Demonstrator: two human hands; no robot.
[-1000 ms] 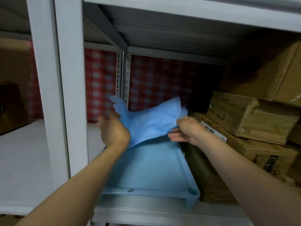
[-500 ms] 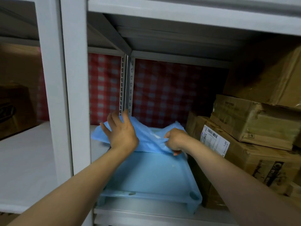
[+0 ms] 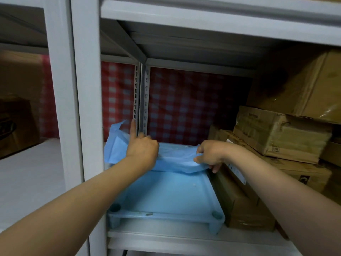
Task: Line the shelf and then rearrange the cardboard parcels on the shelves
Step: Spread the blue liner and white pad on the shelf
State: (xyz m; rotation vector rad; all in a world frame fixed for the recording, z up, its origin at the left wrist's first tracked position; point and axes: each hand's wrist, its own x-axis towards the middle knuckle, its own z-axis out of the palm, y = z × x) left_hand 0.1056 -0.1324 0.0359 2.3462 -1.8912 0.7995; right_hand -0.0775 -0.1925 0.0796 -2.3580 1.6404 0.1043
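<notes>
Head view: lining step. L hand (image 3: 142,150) & R hand (image 3: 212,154) grip blue liner (image 3: 175,159) at far end of tray (image 3: 166,196); next: pull flat.

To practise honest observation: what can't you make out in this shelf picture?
All head view:
- Far half of the blue tray, covered by the blue sheet.
- Grip of the left hand on the sheet, hidden by its own back.
- Label print on the cardboard parcel: too small, blurred.
- Dark box at left, cut by the frame edge.
</notes>
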